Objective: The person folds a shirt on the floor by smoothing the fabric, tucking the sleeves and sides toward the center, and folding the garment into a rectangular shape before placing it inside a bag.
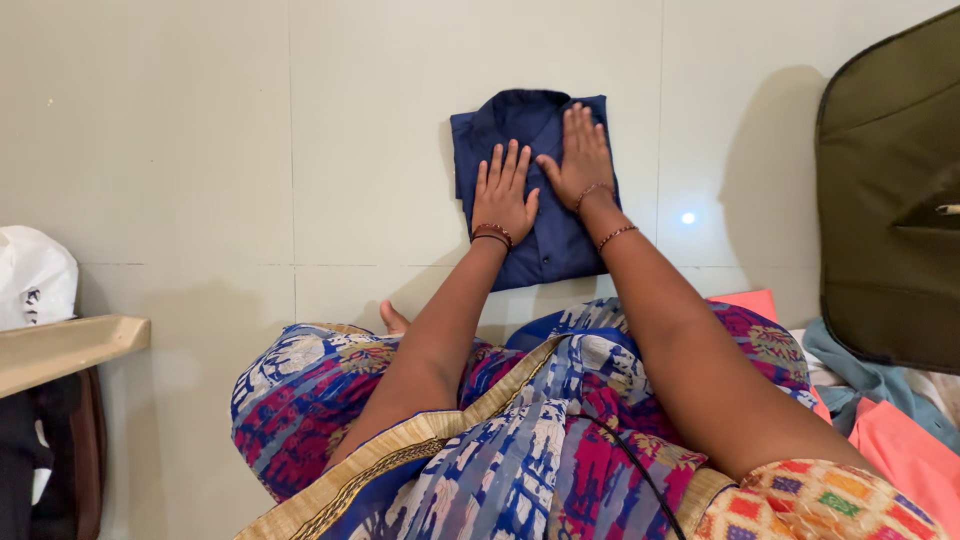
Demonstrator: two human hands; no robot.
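Folded blue shirt [540, 190] lay on the tiled floor [200, 150] directly ahead of the person, long axis running away from them. Left hand [503, 195] and right hand [578, 155] both pressed flat on it, fingers spread, gripping nothing; the right lay farther up, toward the collar.

One folded navy shirt [535, 190], two hands, one olive bag [890, 200], one white bag [35, 275], one wooden shelf [65, 350]

I see the folded shirt [535, 190] flat on the floor [200, 150], both hands on it: left hand [503, 195] beside right hand [580, 160]. Well right of the shirt sits a bag [885, 200]; well left, a shelf [60, 350] under a sack [30, 275].
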